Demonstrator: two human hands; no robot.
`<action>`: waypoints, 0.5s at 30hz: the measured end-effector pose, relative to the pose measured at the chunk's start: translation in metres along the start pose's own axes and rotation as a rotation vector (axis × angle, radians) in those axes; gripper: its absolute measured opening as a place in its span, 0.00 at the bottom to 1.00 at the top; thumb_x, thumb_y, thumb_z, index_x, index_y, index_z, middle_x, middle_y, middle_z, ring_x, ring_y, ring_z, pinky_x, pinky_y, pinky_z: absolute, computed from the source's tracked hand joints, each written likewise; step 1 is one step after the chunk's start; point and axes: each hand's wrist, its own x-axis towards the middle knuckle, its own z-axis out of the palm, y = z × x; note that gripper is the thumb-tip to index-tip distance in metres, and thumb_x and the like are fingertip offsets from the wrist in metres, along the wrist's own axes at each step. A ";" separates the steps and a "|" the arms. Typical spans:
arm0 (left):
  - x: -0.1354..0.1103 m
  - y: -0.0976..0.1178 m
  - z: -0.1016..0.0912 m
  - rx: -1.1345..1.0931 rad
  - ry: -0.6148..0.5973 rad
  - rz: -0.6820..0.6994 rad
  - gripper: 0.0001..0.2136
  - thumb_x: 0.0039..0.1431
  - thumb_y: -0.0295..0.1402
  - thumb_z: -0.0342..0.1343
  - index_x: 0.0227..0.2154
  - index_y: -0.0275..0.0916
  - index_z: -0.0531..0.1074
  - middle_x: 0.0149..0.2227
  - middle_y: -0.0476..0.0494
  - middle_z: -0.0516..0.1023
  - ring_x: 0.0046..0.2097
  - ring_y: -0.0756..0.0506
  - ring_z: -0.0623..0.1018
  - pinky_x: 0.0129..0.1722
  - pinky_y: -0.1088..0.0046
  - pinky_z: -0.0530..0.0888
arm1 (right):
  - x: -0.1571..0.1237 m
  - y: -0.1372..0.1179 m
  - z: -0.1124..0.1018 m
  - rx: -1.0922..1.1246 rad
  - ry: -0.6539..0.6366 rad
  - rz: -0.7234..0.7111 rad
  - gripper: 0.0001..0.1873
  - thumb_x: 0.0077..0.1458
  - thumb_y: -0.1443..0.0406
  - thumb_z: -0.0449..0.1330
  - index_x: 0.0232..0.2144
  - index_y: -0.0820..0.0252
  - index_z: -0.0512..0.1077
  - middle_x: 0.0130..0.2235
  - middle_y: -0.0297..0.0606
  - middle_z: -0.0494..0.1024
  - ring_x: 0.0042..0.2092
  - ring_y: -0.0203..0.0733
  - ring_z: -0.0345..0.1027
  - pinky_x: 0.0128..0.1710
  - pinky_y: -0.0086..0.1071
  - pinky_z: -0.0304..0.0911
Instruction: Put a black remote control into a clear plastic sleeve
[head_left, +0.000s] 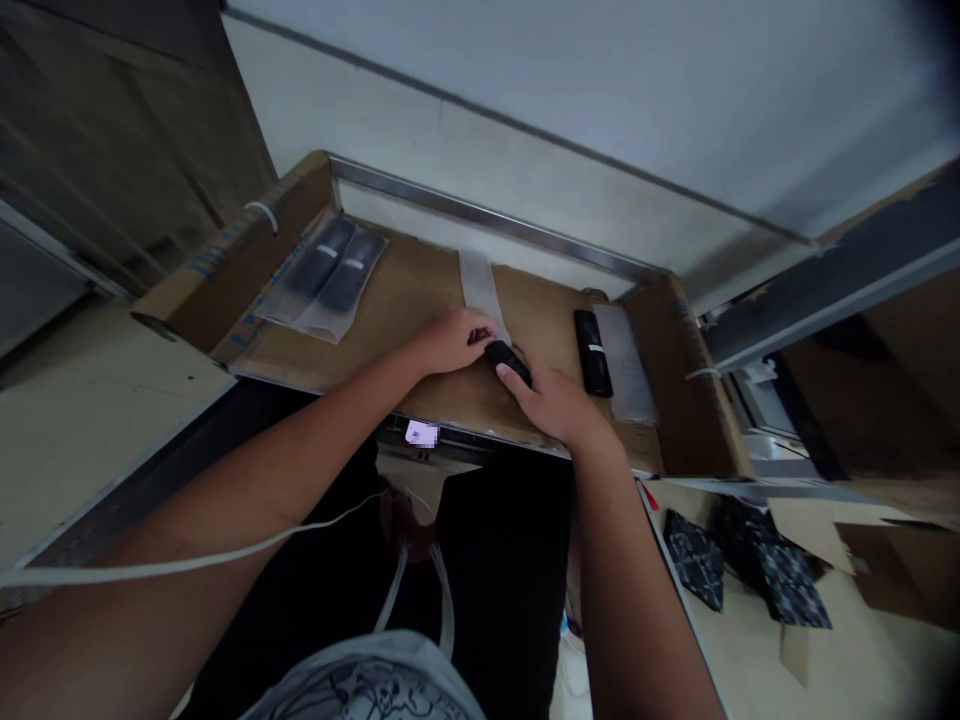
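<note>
My right hand (551,395) is wrapped round a black, slim device (508,362) that looks like a remote control, its thumb along the near side. At the device's far end, my left hand (456,340) has its fingers curled into a pinch; a small dark bit shows between them, too hidden to name. Just beyond both hands, a narrow translucent plastic sleeve (481,285) lies flat on the cardboard. To the right lies another black device (592,353) with a white label, beside a frosted plastic sleeve (625,362).
On the left, two labelled dark devices (341,268) lie in frosted sleeves. Cardboard (420,270) lines the work surface, with raised cardboard sides (694,390) at both ends. A white cable (225,555) crosses my left forearm. Dark patterned bags (772,565) and a carton (900,570) are at lower right.
</note>
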 end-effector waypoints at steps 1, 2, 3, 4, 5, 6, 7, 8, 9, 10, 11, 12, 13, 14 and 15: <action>0.000 0.000 0.000 -0.010 0.008 0.010 0.05 0.58 0.25 0.56 0.33 0.37 0.78 0.31 0.47 0.78 0.33 0.49 0.73 0.34 0.73 0.67 | 0.001 0.002 0.000 0.010 0.001 0.001 0.37 0.66 0.43 0.46 0.69 0.55 0.57 0.62 0.48 0.72 0.62 0.60 0.67 0.59 0.49 0.64; 0.000 -0.001 0.000 -0.018 0.014 0.018 0.05 0.59 0.25 0.56 0.33 0.37 0.77 0.31 0.47 0.78 0.33 0.49 0.74 0.35 0.73 0.67 | 0.002 0.004 0.000 0.019 0.000 0.001 0.38 0.66 0.43 0.47 0.69 0.55 0.56 0.62 0.47 0.72 0.62 0.60 0.67 0.59 0.50 0.64; 0.000 -0.001 -0.001 -0.025 0.020 0.026 0.05 0.59 0.25 0.56 0.33 0.37 0.77 0.32 0.47 0.78 0.33 0.49 0.74 0.35 0.73 0.67 | 0.003 0.005 0.000 0.027 0.001 -0.001 0.38 0.66 0.43 0.47 0.70 0.54 0.56 0.62 0.46 0.72 0.62 0.60 0.66 0.59 0.50 0.64; -0.001 -0.002 -0.001 -0.031 0.023 0.034 0.05 0.59 0.25 0.56 0.34 0.37 0.77 0.32 0.47 0.78 0.33 0.49 0.74 0.35 0.73 0.67 | 0.004 0.006 0.000 0.034 0.002 -0.004 0.37 0.66 0.43 0.48 0.69 0.52 0.56 0.62 0.45 0.72 0.62 0.59 0.67 0.59 0.50 0.63; -0.001 -0.002 -0.001 -0.034 0.023 0.041 0.06 0.59 0.25 0.55 0.34 0.37 0.77 0.32 0.47 0.78 0.33 0.50 0.73 0.35 0.73 0.68 | 0.004 0.007 0.001 0.040 0.003 -0.009 0.36 0.66 0.43 0.48 0.69 0.51 0.57 0.62 0.44 0.72 0.62 0.59 0.67 0.59 0.50 0.63; -0.001 -0.002 -0.001 -0.033 0.021 0.047 0.06 0.59 0.25 0.55 0.34 0.37 0.77 0.32 0.47 0.78 0.33 0.50 0.73 0.35 0.73 0.68 | 0.004 0.007 0.001 0.046 0.004 -0.013 0.35 0.66 0.44 0.48 0.68 0.50 0.58 0.62 0.43 0.73 0.62 0.58 0.67 0.59 0.50 0.64; -0.002 -0.002 -0.001 -0.029 0.019 0.053 0.07 0.59 0.25 0.55 0.35 0.37 0.77 0.32 0.47 0.77 0.33 0.50 0.73 0.35 0.73 0.68 | 0.005 0.007 0.001 0.050 0.007 -0.015 0.34 0.66 0.44 0.48 0.68 0.49 0.59 0.61 0.42 0.73 0.61 0.58 0.68 0.59 0.50 0.64; -0.002 -0.002 -0.001 -0.023 0.020 0.060 0.07 0.59 0.24 0.54 0.35 0.37 0.77 0.32 0.47 0.77 0.33 0.49 0.73 0.35 0.73 0.68 | 0.005 0.007 0.002 0.052 0.013 -0.014 0.33 0.66 0.44 0.48 0.67 0.48 0.60 0.60 0.42 0.74 0.60 0.58 0.69 0.58 0.50 0.65; -0.003 -0.002 -0.001 -0.015 0.028 0.069 0.07 0.58 0.24 0.54 0.35 0.37 0.77 0.32 0.47 0.77 0.33 0.49 0.73 0.35 0.72 0.68 | 0.006 0.007 0.002 0.053 0.020 -0.010 0.32 0.66 0.44 0.48 0.66 0.48 0.61 0.59 0.42 0.75 0.59 0.59 0.70 0.56 0.50 0.66; -0.003 -0.001 -0.001 -0.007 0.039 0.079 0.07 0.58 0.24 0.54 0.35 0.37 0.77 0.33 0.46 0.77 0.34 0.49 0.73 0.36 0.72 0.68 | 0.006 0.007 0.002 0.052 0.027 -0.004 0.31 0.66 0.44 0.49 0.66 0.47 0.62 0.58 0.42 0.76 0.58 0.59 0.71 0.54 0.50 0.67; -0.004 0.000 0.000 0.001 0.052 0.088 0.08 0.58 0.23 0.54 0.35 0.36 0.77 0.33 0.46 0.77 0.34 0.49 0.73 0.37 0.72 0.69 | 0.007 0.007 0.002 0.049 0.037 0.003 0.31 0.66 0.45 0.49 0.65 0.47 0.62 0.57 0.42 0.77 0.56 0.59 0.72 0.53 0.49 0.68; -0.005 0.000 0.000 0.005 0.067 0.093 0.08 0.57 0.23 0.54 0.35 0.36 0.76 0.33 0.45 0.77 0.34 0.49 0.73 0.37 0.72 0.69 | 0.007 0.006 0.002 0.043 0.046 0.011 0.31 0.65 0.45 0.50 0.65 0.47 0.63 0.56 0.42 0.78 0.55 0.60 0.73 0.51 0.49 0.68; -0.005 0.001 0.001 0.008 0.080 0.094 0.08 0.57 0.22 0.53 0.35 0.36 0.76 0.34 0.45 0.77 0.35 0.49 0.74 0.38 0.72 0.69 | 0.008 0.005 0.003 0.037 0.054 0.021 0.31 0.65 0.45 0.50 0.64 0.47 0.63 0.54 0.43 0.79 0.53 0.60 0.74 0.50 0.49 0.69; -0.006 0.002 0.001 0.011 0.092 0.090 0.08 0.57 0.22 0.53 0.35 0.36 0.76 0.34 0.45 0.77 0.35 0.49 0.74 0.38 0.72 0.69 | 0.009 0.004 0.003 0.031 0.060 0.030 0.30 0.65 0.45 0.51 0.64 0.48 0.64 0.53 0.43 0.79 0.52 0.60 0.75 0.48 0.49 0.69; -0.007 0.002 0.002 0.015 0.101 0.085 0.08 0.57 0.22 0.53 0.35 0.36 0.76 0.34 0.45 0.77 0.35 0.49 0.74 0.38 0.72 0.69 | 0.010 0.003 0.003 0.025 0.063 0.041 0.30 0.65 0.44 0.51 0.63 0.48 0.64 0.52 0.44 0.80 0.51 0.61 0.75 0.47 0.48 0.69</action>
